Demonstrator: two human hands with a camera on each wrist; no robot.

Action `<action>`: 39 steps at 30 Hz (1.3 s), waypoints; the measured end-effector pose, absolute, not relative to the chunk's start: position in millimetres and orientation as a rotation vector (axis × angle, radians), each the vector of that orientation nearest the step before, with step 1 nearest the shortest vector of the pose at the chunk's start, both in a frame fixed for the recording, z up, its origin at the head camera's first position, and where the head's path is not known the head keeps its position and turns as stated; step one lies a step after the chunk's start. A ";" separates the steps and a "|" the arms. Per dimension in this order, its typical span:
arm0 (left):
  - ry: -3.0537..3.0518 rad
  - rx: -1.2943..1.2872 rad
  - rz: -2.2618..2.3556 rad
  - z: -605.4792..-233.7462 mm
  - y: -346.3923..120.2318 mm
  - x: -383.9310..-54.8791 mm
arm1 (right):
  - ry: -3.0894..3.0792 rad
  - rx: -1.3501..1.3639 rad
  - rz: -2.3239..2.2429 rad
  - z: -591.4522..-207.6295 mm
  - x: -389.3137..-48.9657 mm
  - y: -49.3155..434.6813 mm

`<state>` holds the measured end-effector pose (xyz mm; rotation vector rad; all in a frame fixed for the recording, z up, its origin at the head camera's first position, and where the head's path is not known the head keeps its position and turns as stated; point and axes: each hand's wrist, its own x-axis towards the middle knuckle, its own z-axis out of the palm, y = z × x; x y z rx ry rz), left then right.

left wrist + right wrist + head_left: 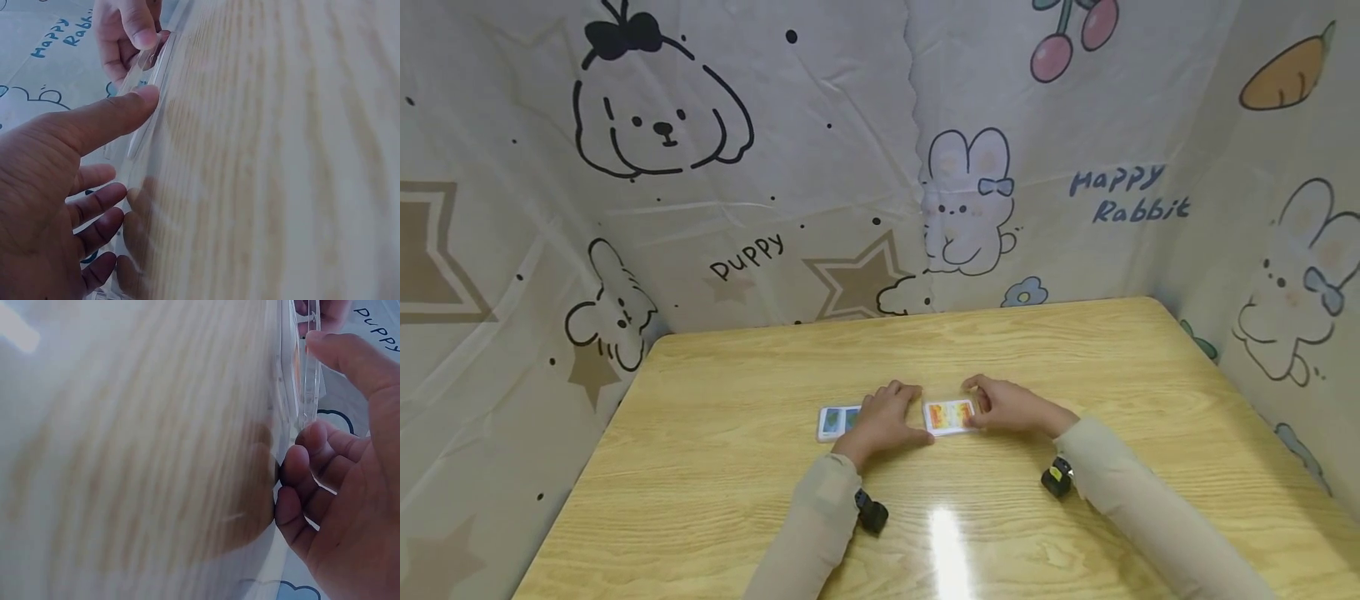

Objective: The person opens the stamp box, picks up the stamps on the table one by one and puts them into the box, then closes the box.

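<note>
A card with an orange and yellow picture, in a clear plastic case, lies at the middle of the wooden table. My right hand grips its right end, thumb on the case edge and index fingertip at the far corner. My left hand is spread by the left end, thumb tip touching the case edge. Its other fingers rest on the tabletop. Left of it lies a second clear-cased card with blue and green pictures, partly hidden under my left hand.
The wooden tabletop reaches back to a pale fabric curtain with cartoon animals and stars, which also hangs along both sides. Small black cameras are strapped at my wrists. A bright glare streak shows near the front.
</note>
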<state>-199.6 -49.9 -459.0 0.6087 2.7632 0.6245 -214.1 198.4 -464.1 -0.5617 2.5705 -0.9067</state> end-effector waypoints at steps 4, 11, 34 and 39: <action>2.760 0.612 0.640 -459.7 -50.2 -199.1 | 2.589 -0.565 -0.880 -463.4 -210.6 196.4; 2.746 0.607 0.670 -463.7 -50.2 -198.8 | 2.628 -0.595 -0.828 -464.6 -205.5 195.7; 2.741 0.599 0.669 -462.7 -48.5 -200.5 | 2.627 -0.621 -0.820 -467.4 -207.9 199.0; 2.738 0.597 0.664 -461.7 -48.9 -200.4 | 2.622 -0.629 -0.831 -465.1 -206.7 198.4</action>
